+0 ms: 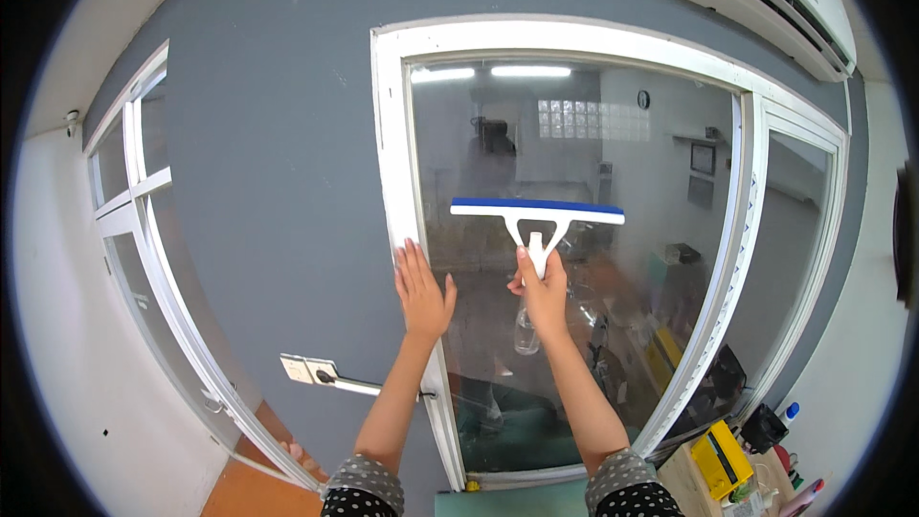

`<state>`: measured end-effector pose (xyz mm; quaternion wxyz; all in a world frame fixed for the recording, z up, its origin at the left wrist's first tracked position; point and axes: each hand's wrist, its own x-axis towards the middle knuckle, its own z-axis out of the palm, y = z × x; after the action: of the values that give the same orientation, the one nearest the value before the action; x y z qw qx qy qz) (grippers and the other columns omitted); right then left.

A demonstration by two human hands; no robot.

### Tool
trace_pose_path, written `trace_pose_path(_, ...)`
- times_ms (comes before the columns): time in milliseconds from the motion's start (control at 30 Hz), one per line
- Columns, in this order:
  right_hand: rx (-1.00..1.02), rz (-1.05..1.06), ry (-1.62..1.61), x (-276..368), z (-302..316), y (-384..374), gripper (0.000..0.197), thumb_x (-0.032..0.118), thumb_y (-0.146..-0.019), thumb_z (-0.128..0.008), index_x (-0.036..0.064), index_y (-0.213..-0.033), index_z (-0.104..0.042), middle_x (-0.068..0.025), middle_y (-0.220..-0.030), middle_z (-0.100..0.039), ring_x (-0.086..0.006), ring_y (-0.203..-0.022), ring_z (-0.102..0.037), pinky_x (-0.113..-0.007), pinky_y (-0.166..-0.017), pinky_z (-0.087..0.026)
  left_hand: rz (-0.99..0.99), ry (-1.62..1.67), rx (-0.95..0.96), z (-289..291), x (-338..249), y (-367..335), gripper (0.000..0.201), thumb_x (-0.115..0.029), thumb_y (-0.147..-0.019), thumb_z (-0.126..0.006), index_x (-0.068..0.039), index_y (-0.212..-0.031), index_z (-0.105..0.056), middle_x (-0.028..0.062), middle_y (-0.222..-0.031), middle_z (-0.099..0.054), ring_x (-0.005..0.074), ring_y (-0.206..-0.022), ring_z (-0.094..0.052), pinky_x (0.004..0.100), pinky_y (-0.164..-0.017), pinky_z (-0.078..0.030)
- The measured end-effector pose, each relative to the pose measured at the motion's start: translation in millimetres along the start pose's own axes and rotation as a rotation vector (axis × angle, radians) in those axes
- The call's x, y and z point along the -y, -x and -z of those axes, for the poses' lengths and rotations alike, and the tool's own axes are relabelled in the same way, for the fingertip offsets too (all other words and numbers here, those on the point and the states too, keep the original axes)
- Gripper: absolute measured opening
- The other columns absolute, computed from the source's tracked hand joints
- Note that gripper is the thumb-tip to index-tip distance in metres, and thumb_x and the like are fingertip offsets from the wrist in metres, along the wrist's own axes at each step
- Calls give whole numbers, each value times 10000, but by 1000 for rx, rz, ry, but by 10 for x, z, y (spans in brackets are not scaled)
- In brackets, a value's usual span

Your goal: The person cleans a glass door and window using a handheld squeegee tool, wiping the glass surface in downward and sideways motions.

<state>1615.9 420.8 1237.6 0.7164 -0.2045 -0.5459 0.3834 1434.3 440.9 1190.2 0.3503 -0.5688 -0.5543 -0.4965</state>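
My right hand [544, 299] is wrapped round the neck of a window squeegee [536, 211] with a built-in spray bottle. Its white head has a blue blade along the top edge, held almost level in front of the window pane [584, 163]. Below my fingers hangs the clear bottle part [526, 333]. Whether the blade touches the glass, I cannot tell. My left hand [421, 292] lies with fingers stretched out on the white window frame [394, 163], at its left upright. The glass looks misty and reflects lights and a room.
An air conditioner [756, 0] hangs at upper right. A socket plate [308, 370] with a plugged-in cable sits on the grey wall, left of the frame. Lower right, a small table [684, 469] bears a yellow box [722, 460] and a black holder [763, 429]. A white-framed door [153, 258] stands far left.
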Motion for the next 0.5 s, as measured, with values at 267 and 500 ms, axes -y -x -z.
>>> trace_pose_path(267, 0, 142, 257, 366, -454, -656, 368, 361, -887, -600, 2, -922, -530, -49, -672, -556, -109, -568, -545, -274, -506, -426, -148, -62, -60, -219, 257, 139, 716, -248, -795, -562, 129, -1344, -299, 296, -1439, -254, 402, -1352, -250, 486, -1070, -245)
trace_pose_path(500, -132, 252, 396, 757, -786, -1337, 503, 439, -848, -615, -59, -894, -564, -157, -697, -638, -221, -580, -628, -339, -544, -474, -141, -59, -69, -219, 267, 150, 671, -267, -808, -549, 91, -1339, -347, 258, -1442, -286, 366, -1353, -273, 468, -1067, -268)
